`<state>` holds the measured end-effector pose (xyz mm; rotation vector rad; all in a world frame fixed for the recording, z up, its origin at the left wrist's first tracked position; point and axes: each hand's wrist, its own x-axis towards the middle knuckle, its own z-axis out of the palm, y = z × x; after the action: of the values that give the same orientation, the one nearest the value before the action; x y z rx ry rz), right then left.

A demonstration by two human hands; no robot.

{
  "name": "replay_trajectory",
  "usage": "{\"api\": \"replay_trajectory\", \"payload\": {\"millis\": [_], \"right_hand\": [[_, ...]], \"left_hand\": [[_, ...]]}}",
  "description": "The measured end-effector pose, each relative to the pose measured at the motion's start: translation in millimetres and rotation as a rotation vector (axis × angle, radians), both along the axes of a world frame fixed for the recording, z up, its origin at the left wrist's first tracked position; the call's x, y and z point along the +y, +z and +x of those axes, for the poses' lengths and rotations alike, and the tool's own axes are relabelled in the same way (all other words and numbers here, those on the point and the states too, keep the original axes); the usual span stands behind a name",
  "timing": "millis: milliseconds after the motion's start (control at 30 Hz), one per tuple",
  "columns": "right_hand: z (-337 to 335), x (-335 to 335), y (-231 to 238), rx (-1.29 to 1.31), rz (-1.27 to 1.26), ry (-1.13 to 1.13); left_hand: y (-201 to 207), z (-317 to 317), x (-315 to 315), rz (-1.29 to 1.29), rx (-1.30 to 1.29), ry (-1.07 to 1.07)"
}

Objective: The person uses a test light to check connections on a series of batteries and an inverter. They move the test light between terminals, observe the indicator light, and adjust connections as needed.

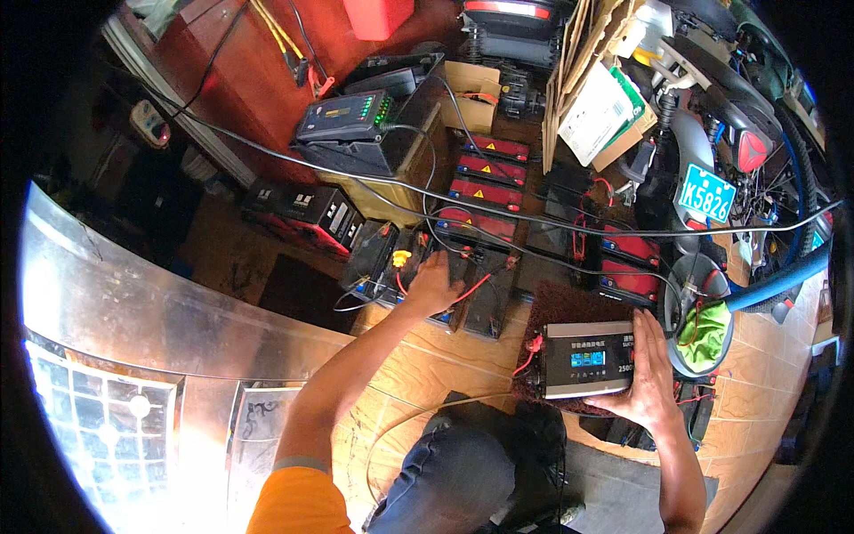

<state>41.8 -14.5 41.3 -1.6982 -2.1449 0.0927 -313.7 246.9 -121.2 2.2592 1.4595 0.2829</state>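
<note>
My left hand (433, 287) reaches over the black batteries (485, 298) on the floor, its fingers bent down at a battery top. What they pinch is too small to make out. A red wire (477, 287) runs from beside this hand to a battery terminal. To its left a yellow connector (402, 258) sits on a red lead. My right hand (651, 378) grips the right end of a power inverter (587, 359), thumb at the near edge, fingers along the end. The inverter has a lit screen and a red clip (535, 343) at its left side, and rests on a brown mat (569, 307).
Red-topped batteries (485, 169) line up beyond my left hand. A charger (342, 116) with green lights sits on a black case. Long black cables (569, 230) cross above the batteries. At right stand a bucket (698, 316) with a green cloth and a scooter (703, 151).
</note>
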Motion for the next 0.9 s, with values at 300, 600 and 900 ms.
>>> {"api": "replay_trajectory", "payload": {"millis": [300,600,900], "right_hand": [[2,0,-4,0.004,0.036,0.033],[0,-1,4,-0.012,0.012,-0.016],[12,-6,10,0.047,0.042,0.032]], "left_hand": [[-4,51,10,-0.146,0.249,0.235],[-14,43,14,-0.062,0.211,0.238],[-33,32,22,-0.037,0.136,0.199]]}}
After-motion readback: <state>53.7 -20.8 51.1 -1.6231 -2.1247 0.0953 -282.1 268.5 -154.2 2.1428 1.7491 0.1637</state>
